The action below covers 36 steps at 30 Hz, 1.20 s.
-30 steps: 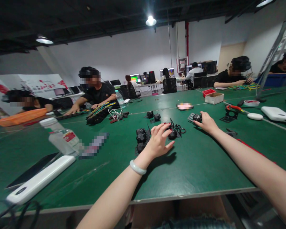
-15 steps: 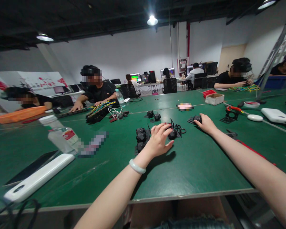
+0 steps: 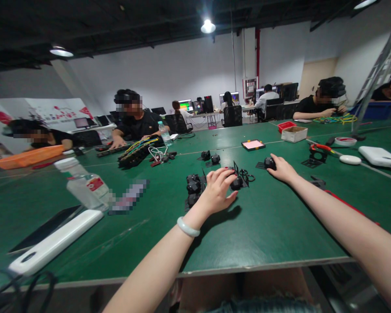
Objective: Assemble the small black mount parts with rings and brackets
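My right hand (image 3: 282, 169) has its thumb and fingers closed around a black part (image 3: 270, 163) with a faceted knob-like body and a flat slotted plate, low over the table. My left hand (image 3: 217, 188) reaches over the middle with fingers stretched and thumb apart. Close beside its fingertips lies another black part (image 3: 236, 183) of that kind; whether they touch is unclear. Partly behind that hand sits a cluster of black parts (image 3: 193, 184). Two more black parts (image 3: 210, 157) lie farther back, and black rings (image 3: 247, 175) are right of the left hand.
On the green table (image 3: 260, 226) stand a plastic bottle (image 3: 86, 189), a long white case (image 3: 57, 241) and a pink-surfaced tray (image 3: 253, 144). A white box (image 3: 293, 134), orange-handled pliers (image 3: 319, 147) and a black bracket (image 3: 313, 156) are at right. Several people sit around the far side.
My right hand has shifted very slightly, and the black part in it has turned so its rounded body shows more. My left hand stays in nearly the same place.
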Available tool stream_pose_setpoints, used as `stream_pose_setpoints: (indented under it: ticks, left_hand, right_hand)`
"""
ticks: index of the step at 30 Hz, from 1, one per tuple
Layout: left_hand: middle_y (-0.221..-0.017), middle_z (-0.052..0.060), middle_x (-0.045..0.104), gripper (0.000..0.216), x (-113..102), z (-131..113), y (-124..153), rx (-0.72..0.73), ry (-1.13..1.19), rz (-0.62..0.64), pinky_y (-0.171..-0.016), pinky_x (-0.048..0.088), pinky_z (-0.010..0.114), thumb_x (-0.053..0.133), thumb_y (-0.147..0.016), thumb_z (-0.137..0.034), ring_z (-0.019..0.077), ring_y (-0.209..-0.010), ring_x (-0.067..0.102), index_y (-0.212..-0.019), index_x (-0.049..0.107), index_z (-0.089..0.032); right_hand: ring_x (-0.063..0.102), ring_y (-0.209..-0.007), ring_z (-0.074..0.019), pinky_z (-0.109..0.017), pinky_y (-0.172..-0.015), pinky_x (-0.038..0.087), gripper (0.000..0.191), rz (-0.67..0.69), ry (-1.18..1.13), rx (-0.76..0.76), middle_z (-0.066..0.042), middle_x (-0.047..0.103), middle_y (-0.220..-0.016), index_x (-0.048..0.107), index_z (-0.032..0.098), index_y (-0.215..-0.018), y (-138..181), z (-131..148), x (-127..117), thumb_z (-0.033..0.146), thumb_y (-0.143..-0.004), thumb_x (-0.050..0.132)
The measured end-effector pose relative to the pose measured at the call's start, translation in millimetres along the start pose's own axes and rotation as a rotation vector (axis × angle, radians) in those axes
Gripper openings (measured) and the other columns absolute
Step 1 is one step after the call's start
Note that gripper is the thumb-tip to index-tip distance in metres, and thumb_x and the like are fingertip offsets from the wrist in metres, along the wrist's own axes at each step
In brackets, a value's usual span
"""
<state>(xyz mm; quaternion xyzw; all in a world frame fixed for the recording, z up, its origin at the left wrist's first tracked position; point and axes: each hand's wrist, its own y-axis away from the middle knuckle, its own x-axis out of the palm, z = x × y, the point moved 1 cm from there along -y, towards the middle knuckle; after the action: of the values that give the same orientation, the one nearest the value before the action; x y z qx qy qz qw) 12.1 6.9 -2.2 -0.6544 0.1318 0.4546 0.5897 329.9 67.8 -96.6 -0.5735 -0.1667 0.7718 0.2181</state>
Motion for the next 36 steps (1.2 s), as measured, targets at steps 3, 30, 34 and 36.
stream_pose_setpoints:
  ticks: [3,30,34,36]
  left_hand:
    - [-0.118,0.010,0.045,0.040,-1,0,0,-0.002,-0.006,0.011,-0.091,0.020,0.044,0.049,-0.072,-0.026,0.0242,-0.116,0.030,-0.110,0.037,-0.020]
    - [-0.113,0.008,0.049,0.035,-6,0,-3,-0.067,-0.066,0.057,-0.093,0.021,0.040,0.043,-0.075,-0.026,0.0231,-0.115,0.030,-0.109,0.043,-0.017]
    - [-0.111,0.008,0.050,0.033,-5,-1,-2,-0.055,-0.065,0.084,-0.092,0.022,0.040,0.043,-0.075,-0.024,0.0232,-0.113,0.032,-0.107,0.044,-0.017]
    - [-0.108,0.007,0.052,0.031,-5,-2,-2,-0.041,-0.066,0.102,-0.091,0.023,0.039,0.043,-0.075,-0.023,0.0230,-0.112,0.033,-0.105,0.046,-0.017]
  right_hand:
    - [0.047,-0.101,-0.0267,-0.036,-0.082,0.039,0.065,0.015,0.001,-0.029,-0.014,0.045,-0.112,0.025,0.016,-0.127,0,0,0,0.039,-0.071,0.047]
    - [0.044,-0.101,-0.0253,-0.036,-0.078,0.037,0.052,0.115,0.130,0.175,-0.013,0.037,-0.118,0.023,0.027,-0.126,-20,4,14,0.044,-0.078,0.037]
    - [0.047,-0.096,-0.0244,-0.034,-0.075,0.038,0.054,0.116,0.132,0.202,-0.013,0.040,-0.112,0.024,0.025,-0.125,-20,4,14,0.048,-0.078,0.036]
    - [0.047,-0.095,-0.0242,-0.034,-0.074,0.037,0.054,0.116,0.132,0.198,-0.013,0.041,-0.111,0.024,0.026,-0.125,-20,4,15,0.049,-0.078,0.035]
